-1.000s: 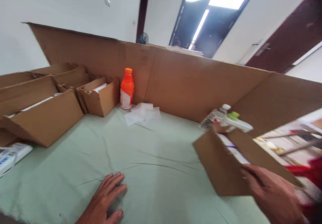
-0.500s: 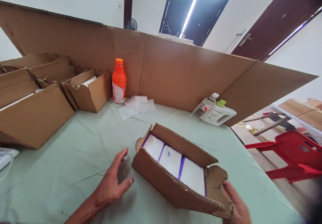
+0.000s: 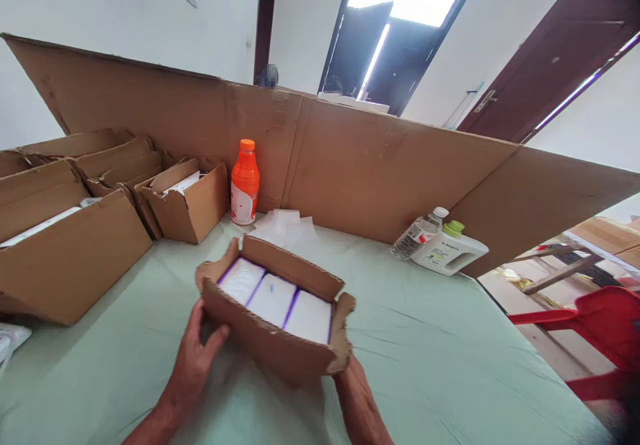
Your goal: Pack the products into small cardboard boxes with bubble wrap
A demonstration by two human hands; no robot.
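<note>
An open cardboard box [image 3: 270,338] is between my hands over the green-covered table. Three white packs [image 3: 273,298] with purple edges sit in it side by side, and a small blue piece lies on the middle one. My left hand [image 3: 197,352] is at the box's left end, thumb against the near wall, fingers partly behind the corner. At the right end, my right hand [image 3: 355,385] grips the box from below; its fingers are hidden by the cardboard.
Several cardboard boxes [image 3: 75,258] stand at the left. Along the cardboard partition [image 3: 380,158] are an orange bottle [image 3: 245,182], clear plastic sheets [image 3: 285,227], a clear bottle [image 3: 419,235] and a white jug [image 3: 445,252]. A red chair [image 3: 605,325] stands beyond the table's right edge.
The box has moved left, carried by my right hand, and turned slightly. My left hand was apart from it with fingers spread and now touches its left end.
</note>
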